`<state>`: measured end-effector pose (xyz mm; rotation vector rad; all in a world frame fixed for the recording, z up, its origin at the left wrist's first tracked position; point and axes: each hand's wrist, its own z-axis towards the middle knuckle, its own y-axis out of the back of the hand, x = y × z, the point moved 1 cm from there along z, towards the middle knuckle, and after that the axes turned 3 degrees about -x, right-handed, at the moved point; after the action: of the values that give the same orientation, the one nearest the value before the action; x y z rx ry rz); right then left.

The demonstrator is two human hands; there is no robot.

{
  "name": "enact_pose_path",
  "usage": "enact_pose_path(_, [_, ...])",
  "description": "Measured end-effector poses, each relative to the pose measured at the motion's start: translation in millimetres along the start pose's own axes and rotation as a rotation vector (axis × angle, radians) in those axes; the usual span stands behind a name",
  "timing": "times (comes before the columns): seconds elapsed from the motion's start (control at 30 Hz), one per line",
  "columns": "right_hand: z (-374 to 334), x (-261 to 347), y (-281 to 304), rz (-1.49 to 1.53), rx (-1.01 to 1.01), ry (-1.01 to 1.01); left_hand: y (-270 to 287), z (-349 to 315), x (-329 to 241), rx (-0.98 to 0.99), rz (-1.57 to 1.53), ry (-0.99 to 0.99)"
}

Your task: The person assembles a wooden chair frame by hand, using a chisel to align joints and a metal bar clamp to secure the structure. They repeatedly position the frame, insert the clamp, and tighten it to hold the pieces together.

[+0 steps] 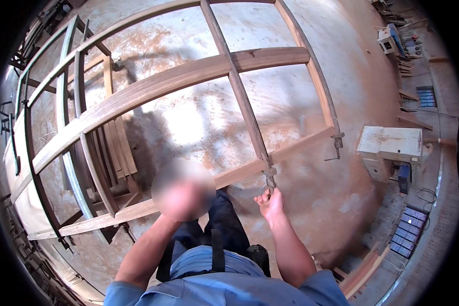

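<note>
A large wooden frame (153, 86) of long rails and crosspieces stretches out in front of me. A long bar clamp (244, 104) lies across it, its screw end (270, 178) reaching past the near rail (239, 172). My right hand (271, 203) is closed round the handle at that screw end. My left hand (182, 198) is at the near rail, further left; a blurred patch covers its fingers, so its grip is hidden. A second bar clamp (319, 86) runs along the frame's right end, with its screw and handle hanging past the near corner.
Metal supports (66, 102) stand under the frame's left part, near stacked wooden pieces (118, 145). On the right are a pale machine (390, 143), a dark panelled crate (409, 230) and loose cables. Timber lengths (364, 273) lie at the lower right.
</note>
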<state>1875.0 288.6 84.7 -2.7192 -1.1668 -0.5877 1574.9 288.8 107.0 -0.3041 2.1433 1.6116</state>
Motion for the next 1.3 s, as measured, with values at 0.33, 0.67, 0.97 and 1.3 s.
enact_pose_path(0.33, [-1,11,21,-0.362,0.300,0.007,32,18,-20,0.159,0.013,0.113])
enact_pose_path(0.67, [-6,18,22,-0.396,0.217,0.012,90,155,16,-0.208,0.116,0.079])
enact_pose_path(0.97, [-11,7,5,-0.132,-0.034,0.001,123,313,34,-0.108,0.294,0.077])
enact_pose_path(1.3, [-18,-3,-8,-0.177,-0.311,0.139,123,322,43,-0.084,0.244,0.056])
